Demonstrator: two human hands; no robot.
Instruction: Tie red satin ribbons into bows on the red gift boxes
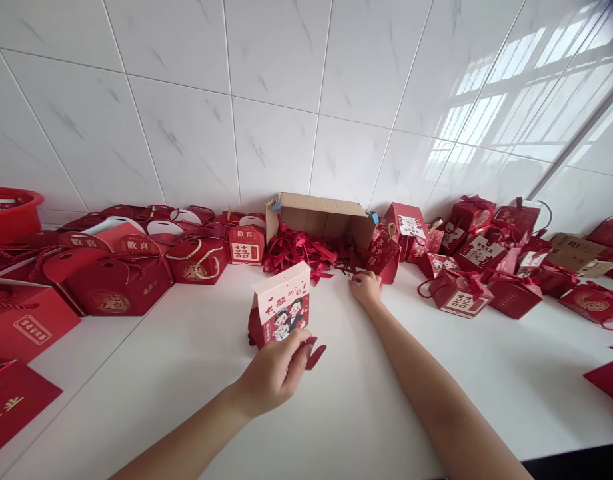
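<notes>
My left hand [276, 373] is closed in a pinch on a dark red ribbon [315, 357], whose loose end sticks out to the right of the fingers. Just behind this hand stands an upright red and pale pink gift box [284, 307] with a cartoon couple and Chinese characters on its front. My right hand [366, 288] is stretched forward, low over the table, with its fingers curled. It is beside a red gift box [385, 257] and the pile of red ribbons [299, 250]. What its fingertips hold, if anything, is too small to make out.
A cardboard box [319, 203] lies on its side against the tiled wall, ribbons spilling out onto the white table [186, 373]. Many red gift boxes [119, 283] crowd the left side, and more [464, 293] the right. A red basin [16, 217] stands far left.
</notes>
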